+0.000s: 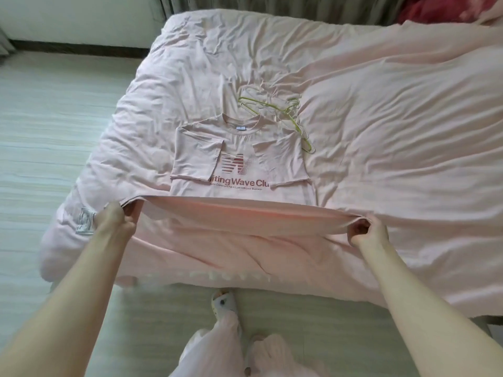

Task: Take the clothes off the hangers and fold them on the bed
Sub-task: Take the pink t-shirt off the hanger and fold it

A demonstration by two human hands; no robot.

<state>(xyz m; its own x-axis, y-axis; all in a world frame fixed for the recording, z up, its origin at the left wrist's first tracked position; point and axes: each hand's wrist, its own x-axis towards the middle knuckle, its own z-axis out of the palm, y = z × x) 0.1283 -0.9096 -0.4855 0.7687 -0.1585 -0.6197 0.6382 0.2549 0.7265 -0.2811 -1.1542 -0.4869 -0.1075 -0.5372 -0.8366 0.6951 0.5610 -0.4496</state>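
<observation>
The pink T-shirt lies face up near the middle of the bed, collar away from the person, both sleeves already turned in over the printed chest. Its lower hem is lifted off the bedding and stretched taut between the two hands. The left hand pinches the hem's left corner with curled fingers; the right hand pinches the right corner likewise. The step in hand appears to be the bottom-to-top fold. To do it well, both corners should travel forward together at equal height, with tension kept across the hem so no slack bunches underneath, and land level with the shoulders, square to the collar. The turned-in sleeves should not be dragged out of place. Wire hangers, green and pale, lie in a loose heap just beyond the collar, near the right shoulder; the hem should stop short of them.
</observation>
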